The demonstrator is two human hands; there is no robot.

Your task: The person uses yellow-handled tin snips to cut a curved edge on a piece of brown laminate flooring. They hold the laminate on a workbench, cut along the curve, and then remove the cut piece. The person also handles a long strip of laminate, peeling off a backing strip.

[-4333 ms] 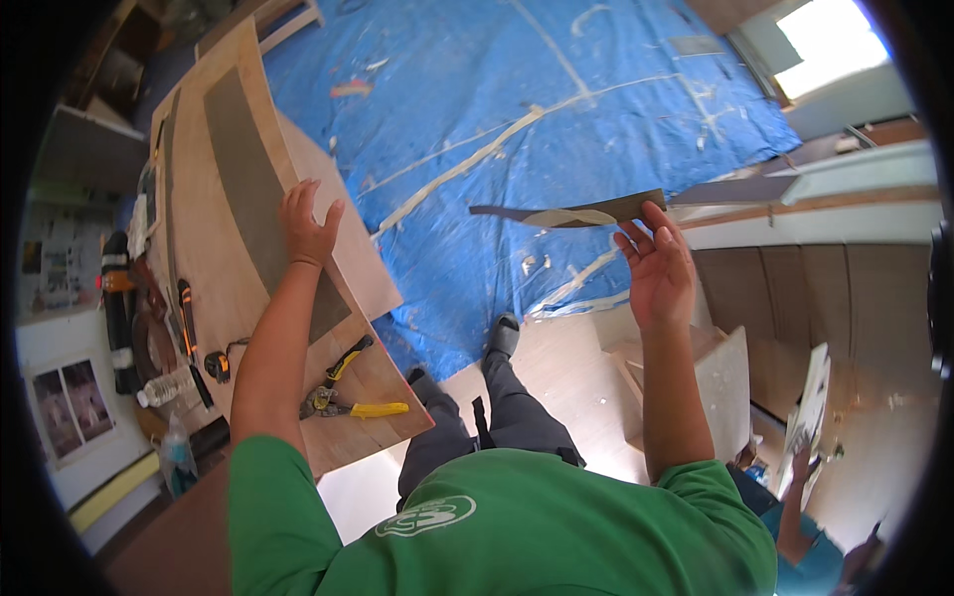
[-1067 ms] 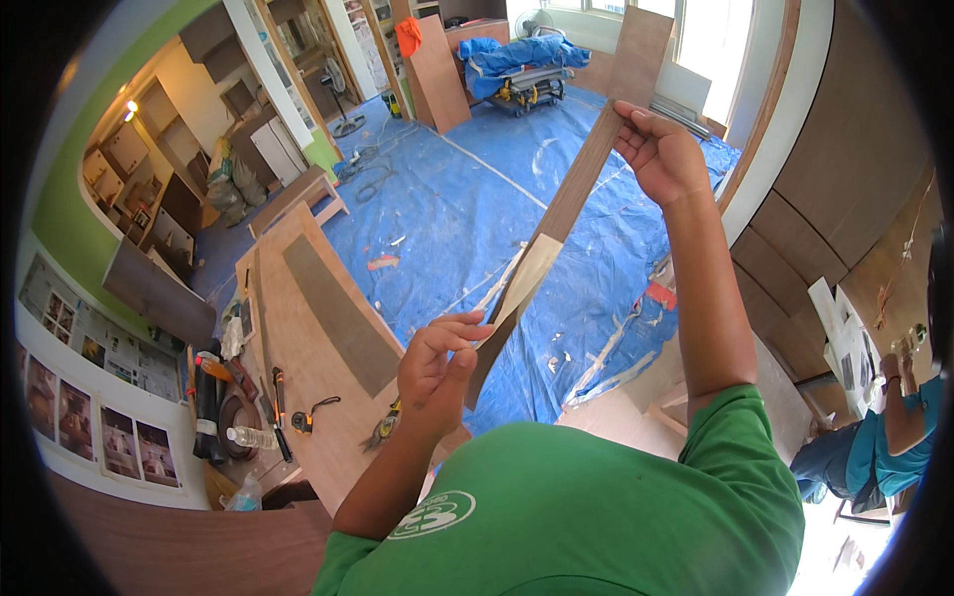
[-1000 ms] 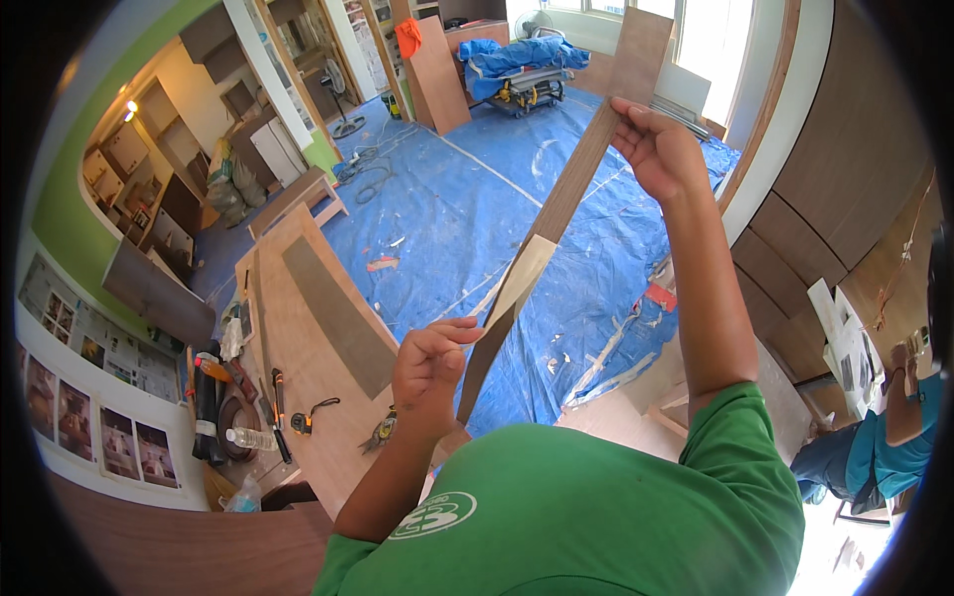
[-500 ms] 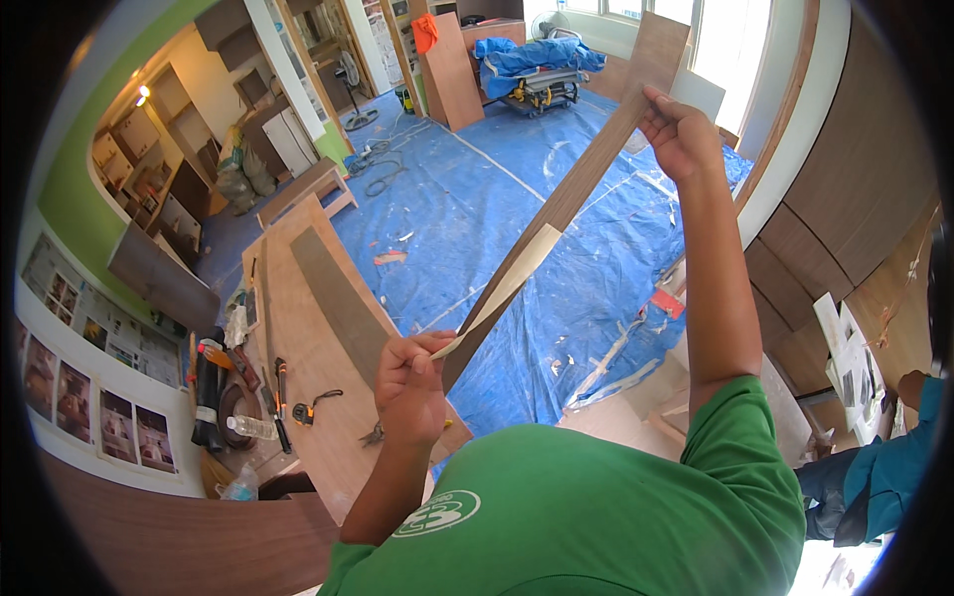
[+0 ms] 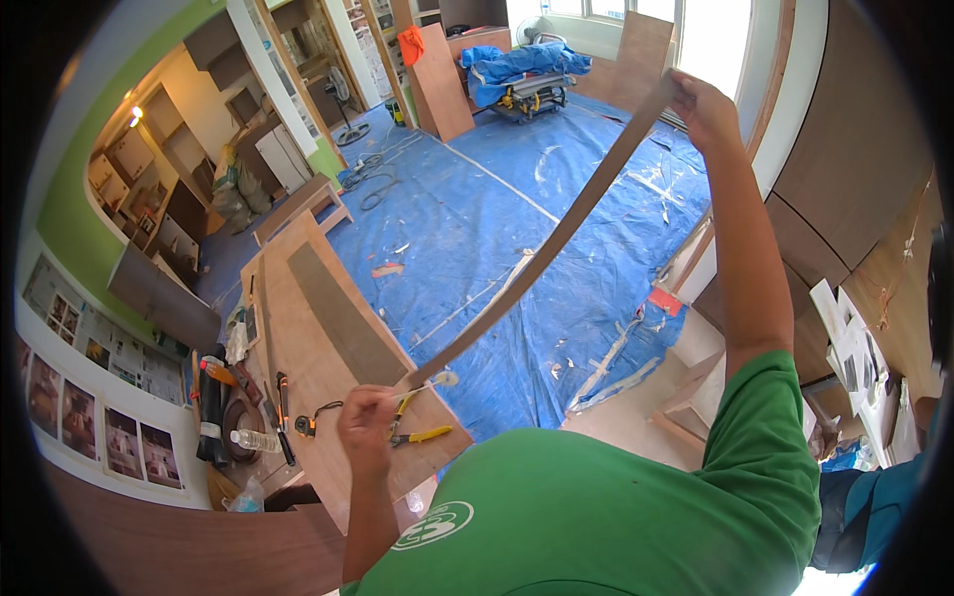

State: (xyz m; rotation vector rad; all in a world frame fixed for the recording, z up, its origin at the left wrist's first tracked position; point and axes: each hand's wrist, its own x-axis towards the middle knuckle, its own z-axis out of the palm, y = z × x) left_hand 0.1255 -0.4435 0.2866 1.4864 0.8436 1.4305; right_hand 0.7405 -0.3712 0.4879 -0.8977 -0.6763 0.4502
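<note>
A long, thin brown wood-grain strip [image 5: 556, 245] stretches diagonally between my hands over the floor. My raised right hand [image 5: 704, 107] grips its far upper end. Lower down, my left hand [image 5: 366, 422] is closed with fingers pinched at the near end, just above the plywood worktop [image 5: 298, 348]. A small pale piece [image 5: 447, 378] shows beside those fingers; I cannot make out whether it is the strip's light backing. Close to the left hand lie yellow-handled pliers [image 5: 422, 435]. Another dark brown strip [image 5: 343, 308] rests flat on the worktop.
A tape measure [image 5: 306, 425], a plastic bottle [image 5: 255, 440] and several hand tools crowd the worktop's left side. Blue sheeting [image 5: 477, 189] covers the floor. A cart under a blue tarp [image 5: 525, 74] stands at the back. Another person's teal sleeve [image 5: 889, 497] shows at lower right.
My left hand has moved down and left, my right hand slightly right and up. The pale backing seen along the strip's lower half no longer shows there.
</note>
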